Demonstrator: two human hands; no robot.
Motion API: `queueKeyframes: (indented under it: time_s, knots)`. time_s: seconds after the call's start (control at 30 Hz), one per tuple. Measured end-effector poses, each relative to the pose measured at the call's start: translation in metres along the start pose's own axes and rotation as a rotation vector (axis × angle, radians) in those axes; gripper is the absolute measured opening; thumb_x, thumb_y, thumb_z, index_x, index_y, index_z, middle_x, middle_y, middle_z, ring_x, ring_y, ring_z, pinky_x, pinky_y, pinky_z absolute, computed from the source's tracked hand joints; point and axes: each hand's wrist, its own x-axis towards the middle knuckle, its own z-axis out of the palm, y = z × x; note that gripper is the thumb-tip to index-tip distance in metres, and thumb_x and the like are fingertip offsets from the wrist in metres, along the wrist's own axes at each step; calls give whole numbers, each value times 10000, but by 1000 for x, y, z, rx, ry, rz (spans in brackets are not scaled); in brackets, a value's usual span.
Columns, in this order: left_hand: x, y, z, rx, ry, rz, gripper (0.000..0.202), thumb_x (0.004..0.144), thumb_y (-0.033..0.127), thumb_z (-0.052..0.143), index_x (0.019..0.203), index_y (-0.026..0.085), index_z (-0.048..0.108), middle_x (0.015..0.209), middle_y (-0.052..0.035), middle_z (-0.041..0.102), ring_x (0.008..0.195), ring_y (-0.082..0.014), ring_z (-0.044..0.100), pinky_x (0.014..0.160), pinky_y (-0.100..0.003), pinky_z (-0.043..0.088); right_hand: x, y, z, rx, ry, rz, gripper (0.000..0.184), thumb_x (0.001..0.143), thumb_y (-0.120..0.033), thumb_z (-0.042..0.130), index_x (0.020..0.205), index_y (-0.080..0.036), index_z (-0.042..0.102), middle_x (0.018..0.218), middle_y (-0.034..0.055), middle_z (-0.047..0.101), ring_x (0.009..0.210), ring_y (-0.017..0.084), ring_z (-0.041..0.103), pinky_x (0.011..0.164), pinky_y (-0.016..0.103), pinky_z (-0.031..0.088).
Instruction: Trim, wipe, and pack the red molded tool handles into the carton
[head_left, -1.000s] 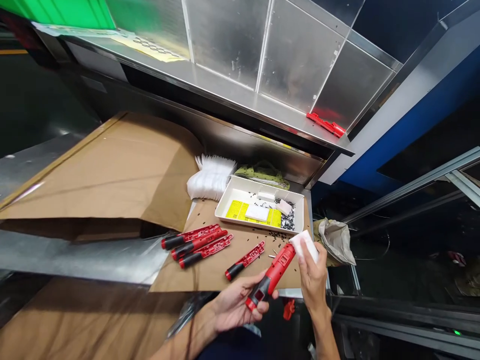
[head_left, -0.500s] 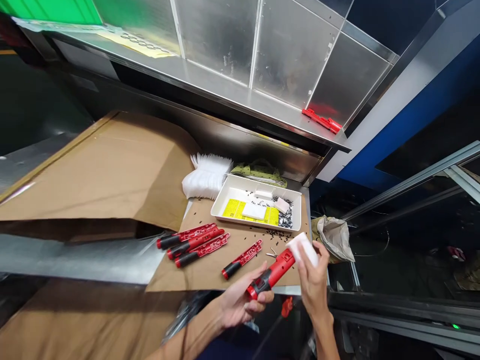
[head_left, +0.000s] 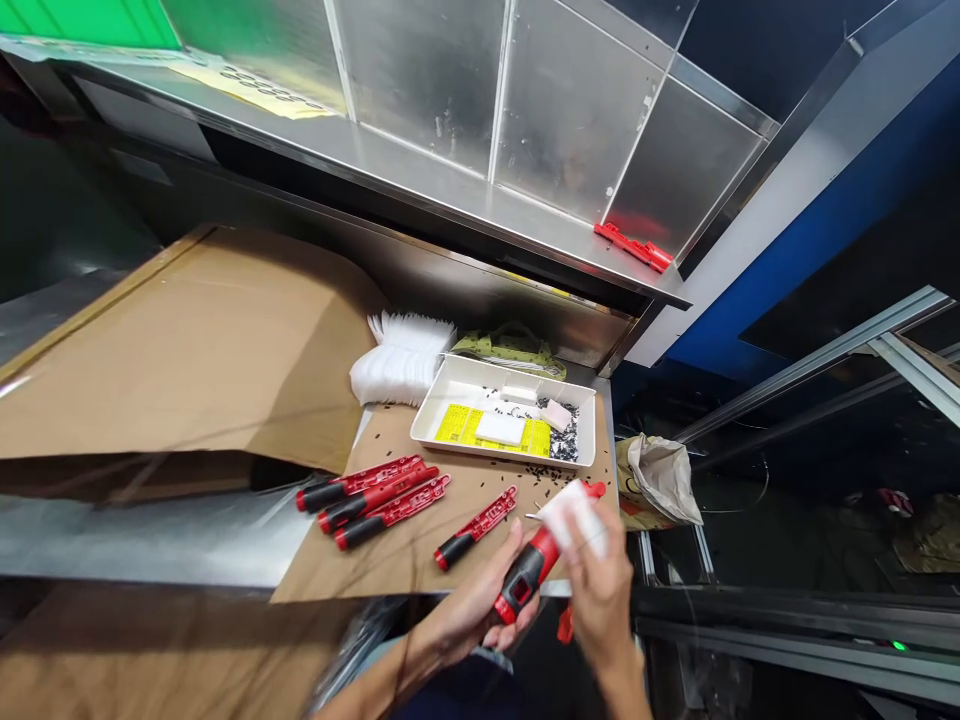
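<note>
My left hand (head_left: 491,598) is closed round the black grip end of a red-and-black plastic tool housing (head_left: 525,578), which slants up to the right over the table's front edge. My right hand (head_left: 600,570), a little blurred, presses a white foam pad (head_left: 574,515) against the red upper part of that housing. The pad hides much of the red part; its far tip shows past the fingers. Left of my hands a single red-and-black housing half (head_left: 476,527) lies on the cardboard. Farther left, several similar housings (head_left: 382,492) lie side by side.
A white tray (head_left: 416,425) holds yellow label sheets, pale blocks and small black bits. Behind it stand a stack of white sheets (head_left: 401,365) and a green bag (head_left: 510,350). Brown cardboard (head_left: 187,340) covers the left. A red part (head_left: 634,247) lies on the ledge; a paper bag (head_left: 660,475) stands right.
My right hand has moved the foam pad down and left along the housing, from its far tip towards the grip. The housing has tilted slightly. The whole view has shifted a little.
</note>
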Motion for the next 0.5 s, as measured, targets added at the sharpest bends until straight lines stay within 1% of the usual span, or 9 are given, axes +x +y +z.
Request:
queueKeyframes:
  time_s: [0.07, 0.1, 0.2, 0.27, 0.33, 0.4, 0.47, 0.5]
  knots:
    - [3, -5, -3, 60, -9, 69, 769, 873, 773, 336, 1210, 138, 610, 437, 9, 543, 299, -88, 422, 307, -156, 186, 4, 4, -2, -47, 114, 91, 405, 1017, -288, 406, 1392, -224, 545, 1315, 157, 537, 1177, 255, 602, 899, 407, 568]
    - [5, -8, -6, 83, -3, 105, 753, 876, 763, 350, 1257, 158, 587, 437, 6, 555, 299, -97, 434, 304, -159, 205, 6, 5, -3, -57, 133, 101, 404, 1015, -289, 413, 1389, -222, 548, 1312, 159, 538, 1182, 259, 597, 902, 414, 567]
    - [12, -16, -14, 112, 17, 176, 771, 872, 764, 356, 1245, 136, 603, 418, -14, 562, 277, -111, 432, 283, -174, 220, 4, 4, -7, -38, 50, -7, 404, 1013, -295, 422, 1399, -268, 539, 1326, 141, 537, 1200, 249, 587, 909, 397, 566]
    - [14, -17, -17, 132, 29, 203, 769, 885, 740, 366, 1292, 121, 573, 419, -23, 572, 272, -120, 442, 279, -176, 215, 1, 1, -11, -45, 45, -45, 398, 1013, -280, 421, 1390, -280, 548, 1302, 139, 545, 1176, 243, 598, 886, 390, 575]
    - [12, -16, -17, 191, 87, 230, 736, 906, 692, 404, 1367, 128, 513, 450, -24, 596, 302, -128, 483, 296, -169, 250, 0, -1, -15, -57, 58, -40, 399, 1010, -262, 424, 1390, -270, 548, 1295, 147, 542, 1162, 243, 602, 862, 384, 582]
    - [8, -12, -15, 276, 154, 245, 742, 907, 680, 421, 1358, 101, 530, 463, -26, 598, 324, -133, 493, 310, -177, 289, 1, -1, -19, -41, 3, -86, 403, 1005, -254, 435, 1393, -271, 546, 1286, 147, 546, 1154, 234, 606, 848, 356, 585]
    - [5, -9, -14, 344, 180, 256, 759, 899, 688, 426, 1340, 85, 556, 470, -21, 592, 330, -131, 472, 316, -187, 318, 4, -1, -22, -37, -42, -138, 404, 1004, -252, 434, 1392, -273, 548, 1272, 145, 555, 1145, 223, 613, 838, 332, 586]
    - [4, -8, -14, 357, 174, 255, 757, 899, 685, 429, 1356, 94, 550, 466, -14, 586, 329, -129, 458, 318, -189, 327, 6, -1, -24, -51, -32, -137, 403, 1004, -246, 431, 1389, -269, 551, 1259, 145, 561, 1140, 222, 615, 839, 333, 585]
